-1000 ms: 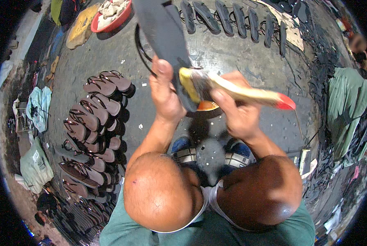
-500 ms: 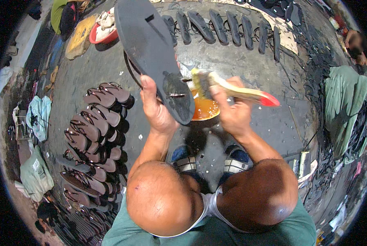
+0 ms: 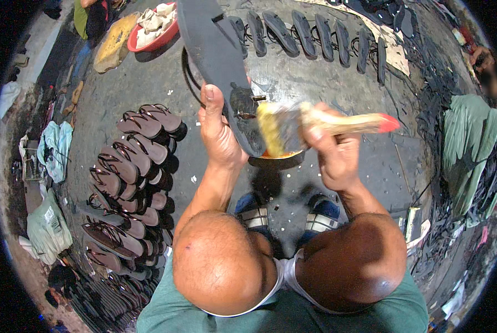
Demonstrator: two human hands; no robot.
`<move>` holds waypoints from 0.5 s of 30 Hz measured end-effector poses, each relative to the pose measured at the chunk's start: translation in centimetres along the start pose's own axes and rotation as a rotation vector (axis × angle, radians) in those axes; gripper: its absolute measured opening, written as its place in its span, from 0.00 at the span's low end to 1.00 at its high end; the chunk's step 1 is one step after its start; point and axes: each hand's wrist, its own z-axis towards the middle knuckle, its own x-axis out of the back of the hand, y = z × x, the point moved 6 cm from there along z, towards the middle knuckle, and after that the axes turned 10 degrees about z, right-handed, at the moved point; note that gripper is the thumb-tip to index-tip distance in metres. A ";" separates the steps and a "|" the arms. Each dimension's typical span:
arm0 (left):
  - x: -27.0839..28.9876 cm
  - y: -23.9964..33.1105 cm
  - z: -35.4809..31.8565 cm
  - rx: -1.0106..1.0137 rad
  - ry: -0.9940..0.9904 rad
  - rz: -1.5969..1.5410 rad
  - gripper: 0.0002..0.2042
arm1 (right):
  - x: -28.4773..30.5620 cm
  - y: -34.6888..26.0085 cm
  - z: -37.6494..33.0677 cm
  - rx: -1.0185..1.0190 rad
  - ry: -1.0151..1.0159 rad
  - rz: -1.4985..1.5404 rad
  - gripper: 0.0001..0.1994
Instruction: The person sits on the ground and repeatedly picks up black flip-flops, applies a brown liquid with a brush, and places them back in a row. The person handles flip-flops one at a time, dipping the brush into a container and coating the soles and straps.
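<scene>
Head view: I've got the left hand (image 3: 222,136) raised, thumb up, fingers gripping the dark sandal (image 3: 219,55) tilted ahead of the knees (image 3: 218,261); the right hand (image 3: 337,150), palm inward, clasps the brush (image 3: 293,126), its blurred bristles beside the sandal's lower end.

red basin (image 3: 161,43) w/ pale scraps (image 3: 154,28) up top L, yellowish slab (image 3: 115,44) just beside it. lt blue cloth (image 3: 55,150) far L, pale green bag (image 3: 49,228) below that. green sheet (image 3: 466,147) far R, dark scraps (image 3: 430,133) near it

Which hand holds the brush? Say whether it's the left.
No, the right hand grips the brush; the left hand holds a dark sandal.
</scene>
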 end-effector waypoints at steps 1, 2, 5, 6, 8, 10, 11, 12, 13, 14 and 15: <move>0.0 -0.5 0.0 0.063 -0.029 -0.029 0.24 | 0.4 -1.4 0.5 0.182 0.113 -0.141 0.09; 0.1 -0.8 -0.3 0.123 -0.050 -0.048 0.26 | 0.4 -1.9 1.7 0.258 0.062 -0.326 0.10; -1.8 -1.0 -1.5 0.219 -0.065 -0.093 0.29 | -0.3 -1.1 3.9 0.219 -0.051 -0.594 0.10; -2.2 -0.8 -1.4 0.245 -0.056 -0.177 0.29 | -0.9 -1.2 3.7 0.226 -0.095 -0.662 0.11; -1.5 -0.5 -0.8 0.204 -0.027 -0.112 0.29 | -1.5 -0.9 2.7 0.167 -0.206 -0.702 0.11; -1.0 0.1 -0.5 0.182 -0.033 -0.119 0.28 | -2.0 -1.0 1.8 0.197 -0.309 -0.696 0.09; -0.7 0.2 -0.5 0.171 -0.008 -0.109 0.28 | -2.1 -0.8 1.3 0.258 -0.332 -0.690 0.08; -0.4 0.4 -0.4 0.161 0.018 -0.100 0.28 | -1.8 -0.2 0.9 0.243 -0.373 -0.677 0.09; -0.1 0.5 -0.4 0.151 0.042 -0.092 0.28 | -1.3 0.4 0.4 0.228 -0.413 -0.665 0.09; 0.1 0.5 -0.2 0.143 0.046 -0.104 0.28 | -1.1 0.7 0.2 0.215 -0.451 -0.656 0.09; 0.5 0.3 0.0 0.144 0.067 -0.097 0.28 | -1.0 0.7 -0.2 0.182 -0.461 -0.564 0.09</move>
